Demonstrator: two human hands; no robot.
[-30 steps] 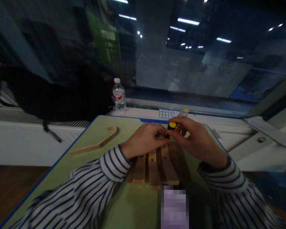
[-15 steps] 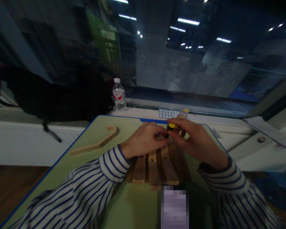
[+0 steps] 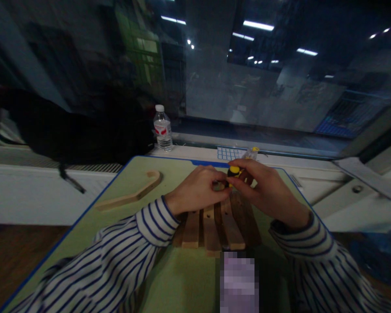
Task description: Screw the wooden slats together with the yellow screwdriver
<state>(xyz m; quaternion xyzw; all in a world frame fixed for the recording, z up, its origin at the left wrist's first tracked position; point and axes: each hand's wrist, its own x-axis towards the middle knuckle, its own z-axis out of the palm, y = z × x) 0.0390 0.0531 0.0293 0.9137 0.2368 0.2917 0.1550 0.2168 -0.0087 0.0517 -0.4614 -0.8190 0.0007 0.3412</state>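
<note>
My right hand (image 3: 269, 189) has its fingers closed round the short yellow-and-black handle of a screwdriver (image 3: 234, 171). The handle stands roughly upright over the far end of the wooden slats (image 3: 211, 232). Close against it, my left hand (image 3: 200, 187) is pinched at the lower part of the tool; what lies between its fingertips is hidden. Small dark holes show in the pale slats, which lie side by side over darker wood (image 3: 247, 219). My hands cover their far ends.
A hooked wooden piece (image 3: 133, 195) lies at left on the green table (image 3: 169, 278). Behind stand a water bottle (image 3: 163, 130) and a clear, yellow-tipped object (image 3: 250, 153) on the sill. A black bag (image 3: 84, 134) sits at far left. A pixelated patch covers the near middle.
My right fingers have shifted slightly on the screwdriver handle, and more of its black part shows. My left hand stays nearly in place.
</note>
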